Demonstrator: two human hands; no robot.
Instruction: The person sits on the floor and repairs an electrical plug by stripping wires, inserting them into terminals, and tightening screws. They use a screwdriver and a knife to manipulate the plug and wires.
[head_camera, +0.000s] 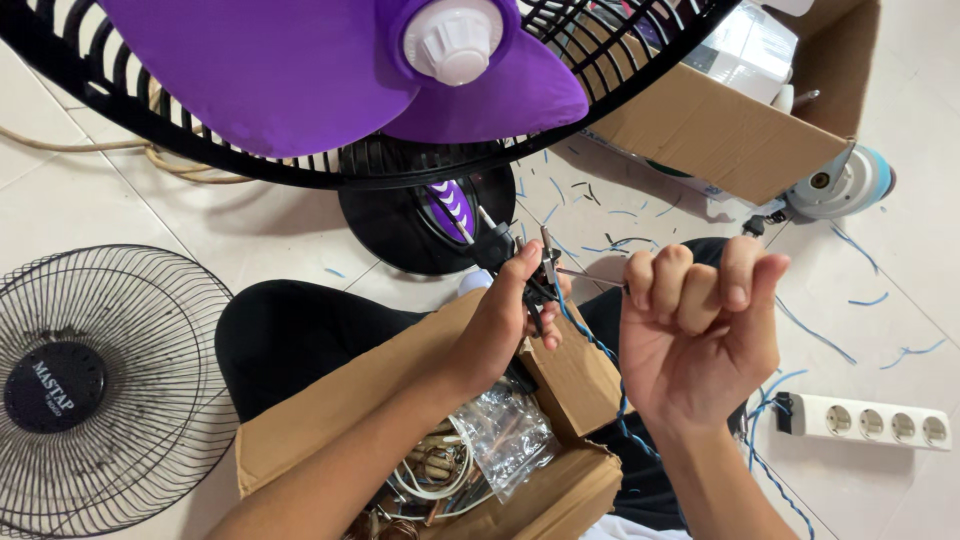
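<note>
The cardboard box (400, 420) sits nearest, resting on the person's lap, flaps open; inside lie a crumpled clear plastic bag (505, 430) and a tangle of white cords (430, 475). Just above it, the left hand (505, 320) has its fingers clamped together round a small black tool (540, 275) — its exact kind cannot be told, as the hand hides most of it. The right hand (700, 320) is closed in a fist, back of the knuckles toward the camera, fingers curled tight on a thin wire (590, 277) that runs taut from the fist to the tool's tip. A blue twisted wire (600, 350) drops from the tool, passes between the two hands and goes down past the box's edge. To the right, on the tiled floor (250, 225), lies a white power strip (870, 420). To the left, a detached black fan grille (100, 390) lies flat. Short blue wire offcuts (860, 300) are scattered over the tiles. Farther off stands a fan with purple blades (300, 70) and a white hub cap (452, 40) inside a black cage — beyond it, a second open cardboard carton (720, 130).
</note>
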